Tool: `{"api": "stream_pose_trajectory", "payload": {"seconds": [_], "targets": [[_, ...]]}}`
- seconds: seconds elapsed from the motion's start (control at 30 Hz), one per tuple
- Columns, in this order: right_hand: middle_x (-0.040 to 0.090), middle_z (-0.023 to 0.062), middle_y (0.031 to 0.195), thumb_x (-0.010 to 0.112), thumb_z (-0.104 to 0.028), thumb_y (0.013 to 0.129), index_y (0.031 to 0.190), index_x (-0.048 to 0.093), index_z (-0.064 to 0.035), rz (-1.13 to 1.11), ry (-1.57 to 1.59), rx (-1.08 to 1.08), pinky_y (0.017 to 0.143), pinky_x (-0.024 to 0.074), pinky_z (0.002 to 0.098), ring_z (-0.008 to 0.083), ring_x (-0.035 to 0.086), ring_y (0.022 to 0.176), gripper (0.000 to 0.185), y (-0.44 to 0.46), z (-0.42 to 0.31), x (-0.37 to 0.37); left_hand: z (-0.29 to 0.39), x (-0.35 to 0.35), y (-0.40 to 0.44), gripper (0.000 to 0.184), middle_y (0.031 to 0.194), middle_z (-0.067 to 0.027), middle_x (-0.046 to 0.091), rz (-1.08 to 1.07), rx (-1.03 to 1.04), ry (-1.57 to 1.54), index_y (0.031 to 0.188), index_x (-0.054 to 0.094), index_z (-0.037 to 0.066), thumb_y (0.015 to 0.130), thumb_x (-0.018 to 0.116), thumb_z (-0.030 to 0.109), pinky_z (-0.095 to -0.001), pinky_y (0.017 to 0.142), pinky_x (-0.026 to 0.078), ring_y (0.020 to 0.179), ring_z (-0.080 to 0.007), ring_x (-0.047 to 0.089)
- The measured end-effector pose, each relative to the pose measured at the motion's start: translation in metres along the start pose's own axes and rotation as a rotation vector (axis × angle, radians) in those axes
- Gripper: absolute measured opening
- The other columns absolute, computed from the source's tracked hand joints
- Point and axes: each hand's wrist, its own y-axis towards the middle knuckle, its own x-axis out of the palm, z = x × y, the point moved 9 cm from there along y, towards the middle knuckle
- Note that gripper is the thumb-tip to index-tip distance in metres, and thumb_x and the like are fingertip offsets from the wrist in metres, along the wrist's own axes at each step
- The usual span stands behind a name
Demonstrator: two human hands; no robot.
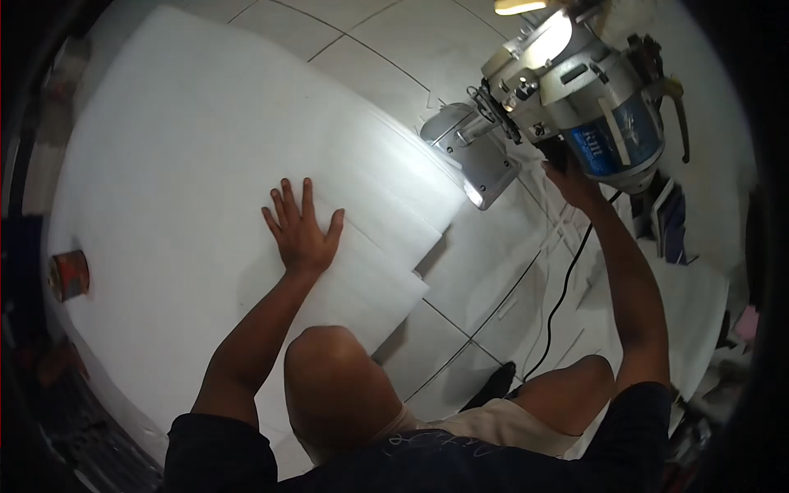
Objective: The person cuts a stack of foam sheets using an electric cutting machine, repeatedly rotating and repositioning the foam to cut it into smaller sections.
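My left hand [302, 236] lies flat with its fingers spread on white sheet material [197, 148], stacked in layers. At the upper right, my right hand [573, 182] is up against the dark lower part of a metal cutting machine [604, 123] with a blue label; its fingers are partly hidden behind the machine. The machine's flat metal base plate [483, 168] sits at the right edge of the white layers, beside a small bright light.
A black cable [564, 296] hangs from the machine down toward my legs. An orange-red roll or can [70, 275] stands at the far left. Tiled floor [460, 287] shows between the sheets and my right arm. Purple and white items [670, 220] lie at the right.
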Motion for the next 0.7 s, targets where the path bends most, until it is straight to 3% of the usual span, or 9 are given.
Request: {"api": "stream_pose_trajectory", "payload": {"seconds": [0.1,0.23,0.33,0.5,0.7], "targets": [[0.045,0.0305,0.142,0.061,-0.054,0.09,0.148,0.034,-0.0018,-0.01,0.012,-0.006,0.108,0.0377,0.0471,0.0447,0.043,0.133,0.083,0.006,0.005,-0.004,0.011,0.002,-0.013,0.077,0.159,-0.0262,0.02,0.017,0.018,0.02,0.153,0.031,0.008,0.095,0.053,0.054,-0.0621,0.118,0.003,0.149,-0.0448,0.012],[0.052,0.0279,0.137,0.063,-0.052,0.088,0.143,0.043,-0.0023,0.012,-0.002,0.055,0.107,0.0396,0.047,0.0431,0.049,0.129,0.077,0.01,0.008,-0.005,0.024,0.009,-0.031,0.076,0.159,-0.026,0.019,-0.025,0.049,0.019,0.154,0.03,0.009,0.095,0.053,0.052,-0.0621,0.118,0.002,0.149,-0.0449,0.011],[0.055,0.027,0.131,0.064,-0.048,0.087,0.138,0.047,-0.0016,0.07,-0.002,-0.106,0.105,0.0415,0.0469,0.0418,0.053,0.125,0.071,0.026,0.006,-0.011,0.033,0.018,-0.037,0.075,0.159,-0.0264,0.018,-0.052,0.051,0.009,0.154,0.028,0.009,0.095,0.054,0.047,-0.0618,0.117,0.002,0.149,-0.0451,0.01],[0.058,0.0219,0.117,0.067,-0.042,0.084,0.129,0.053,-0.0038,0.169,-0.269,-0.469,0.1,0.0433,0.0484,0.0401,0.056,0.112,0.06,0.059,-0.004,-0.014,0.042,0.034,-0.044,0.074,0.159,-0.0272,0.017,-0.054,0.034,0.015,0.154,0.028,0.008,0.095,0.056,0.041,-0.0614,0.117,0.002,0.149,-0.046,0.009],[0.06,0.0177,0.115,0.067,-0.039,0.083,0.121,0.06,-0.0076,0.181,-0.164,-0.616,0.098,0.0434,0.0493,0.0364,0.057,0.11,0.05,0.092,-0.026,-0.039,0.051,0.038,-0.042,0.077,0.159,-0.0275,0.018,-0.03,0.033,0.079,0.153,0.03,0.006,0.092,0.06,0.043,-0.064,0.117,0.005,0.148,-0.0474,0.012]]}}
